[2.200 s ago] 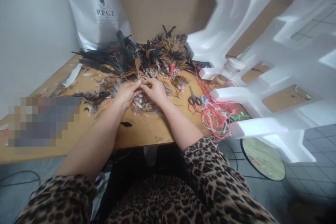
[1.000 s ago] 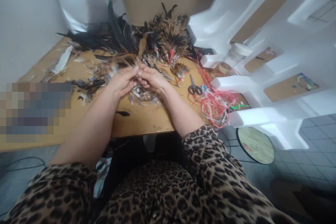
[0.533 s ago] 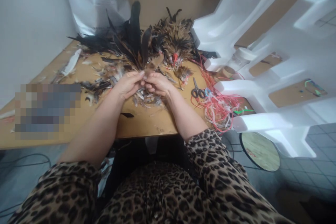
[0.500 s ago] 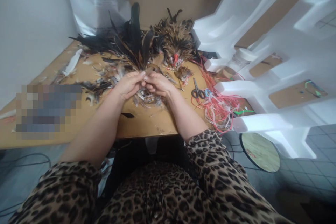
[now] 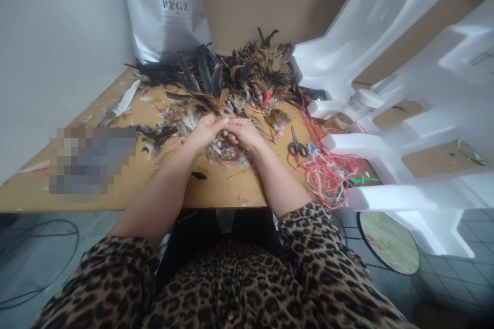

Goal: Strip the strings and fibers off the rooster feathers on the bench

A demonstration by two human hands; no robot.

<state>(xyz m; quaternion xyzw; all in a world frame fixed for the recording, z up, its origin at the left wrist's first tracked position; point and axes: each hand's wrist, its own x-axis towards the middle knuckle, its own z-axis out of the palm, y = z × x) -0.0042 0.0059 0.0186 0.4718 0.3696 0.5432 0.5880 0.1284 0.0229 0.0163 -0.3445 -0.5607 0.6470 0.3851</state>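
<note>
Left hand (image 5: 206,132): pinching feathers (image 5: 216,86) at the base, centre frame; tips fan toward upper centre. Loose feathers (image 5: 227,154) lie on the desk (image 5: 231,190) just below. Right hand (image 5: 246,134): fingertips closed against the same base. Gathering appears partial; loose feathers remain. Right of centre, a red-marked bundle (image 5: 271,74) appears complete. Quill ends and any binding are hidden by the fingers.

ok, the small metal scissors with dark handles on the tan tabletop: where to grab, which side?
I'd take the scissors by the dark finger loops, right hand coming from above and left. They seem to lie flat, blades pointing away from the person, loops nearer. A tangle of thin pink and white strands crowds the loops' right, likely to snag fingers there.
</note>
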